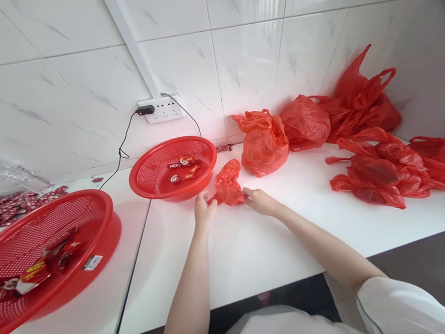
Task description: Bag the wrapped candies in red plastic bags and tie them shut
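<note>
A small red plastic bag [228, 183] lies crumpled on the white table between my hands. My left hand [204, 210] pinches its left corner, close to the front of a round red basket [174, 194]. On the other side, my right hand [260, 201] grips the bag's right edge with closed fingers. Inside that basket are several small wrapped candies [185, 167]. Just behind the bag stands a filled, tied red bag [264, 145]. What is inside the small bag, if anything, I cannot see.
More red bags [306, 123] line the wall, and others [390, 168] lie at the right. A larger red basket [112, 223] with wrapped sweets stands at the left, near red packets [15, 203]. A cable [120, 144] runs from the power socket [166, 109].
</note>
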Action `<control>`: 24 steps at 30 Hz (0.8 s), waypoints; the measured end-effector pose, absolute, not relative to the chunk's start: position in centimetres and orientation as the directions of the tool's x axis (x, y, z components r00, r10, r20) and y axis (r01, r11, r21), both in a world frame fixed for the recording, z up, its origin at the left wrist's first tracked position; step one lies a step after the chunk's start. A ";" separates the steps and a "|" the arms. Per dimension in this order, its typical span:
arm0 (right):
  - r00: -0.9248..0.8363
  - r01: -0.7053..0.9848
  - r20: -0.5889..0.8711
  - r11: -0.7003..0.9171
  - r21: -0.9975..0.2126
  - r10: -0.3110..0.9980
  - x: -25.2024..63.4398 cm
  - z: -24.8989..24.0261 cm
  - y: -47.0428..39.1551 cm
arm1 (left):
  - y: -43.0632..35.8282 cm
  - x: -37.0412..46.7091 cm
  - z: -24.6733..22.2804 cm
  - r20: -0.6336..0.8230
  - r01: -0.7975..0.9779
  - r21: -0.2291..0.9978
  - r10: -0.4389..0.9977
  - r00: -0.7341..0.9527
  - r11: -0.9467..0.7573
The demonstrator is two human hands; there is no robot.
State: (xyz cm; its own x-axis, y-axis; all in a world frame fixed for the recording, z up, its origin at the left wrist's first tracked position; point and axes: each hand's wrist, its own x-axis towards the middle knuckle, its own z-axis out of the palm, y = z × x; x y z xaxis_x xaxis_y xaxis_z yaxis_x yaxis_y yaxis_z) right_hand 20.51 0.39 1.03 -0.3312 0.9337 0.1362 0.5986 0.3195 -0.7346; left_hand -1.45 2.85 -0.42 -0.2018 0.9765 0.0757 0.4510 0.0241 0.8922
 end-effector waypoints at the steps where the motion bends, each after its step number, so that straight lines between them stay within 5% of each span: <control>1: -0.329 0.531 0.127 0.294 -0.795 0.936 20.8 1.2 0.4 | 2.9 -1.3 -0.8 0.043 0.464 0.885 0.983 -0.180 0.046; 4: -0.334 0.071 0.071 0.100 -0.992 0.940 21.6 1.5 0.4 | 2.4 0.3 -1.7 0.023 0.596 0.803 0.996 -0.084 0.031; 6: -0.315 -0.233 0.011 -0.066 -0.970 0.949 22.2 1.7 0.5 | 1.9 1.7 -2.2 0.093 0.689 0.723 0.995 -0.033 -0.045; 8: -0.251 -0.328 -0.040 -0.124 -0.937 0.967 23.0 1.8 0.8 | 1.6 2.9 -2.5 0.187 0.707 0.696 0.982 -0.008 -0.127; 15: 0.310 -0.220 -0.080 -0.011 -0.975 0.947 28.0 2.5 2.4 | 2.0 0.8 0.2 0.346 0.644 0.738 0.933 -0.100 -0.205; 19: 0.408 -0.167 -0.120 -0.056 -0.984 0.905 30.5 2.9 2.2 | 0.5 -0.9 3.3 0.508 0.509 0.737 0.861 0.014 -0.444; 21: 0.550 -0.021 0.004 0.019 -1.000 0.835 30.4 3.6 1.1 | -0.3 -0.8 4.3 0.491 0.447 0.761 0.868 0.077 -0.470; 24: 0.611 0.368 0.419 0.227 -0.902 0.671 28.7 5.3 -1.5 | -1.0 0.0 5.2 0.460 0.397 0.791 0.881 0.116 -0.465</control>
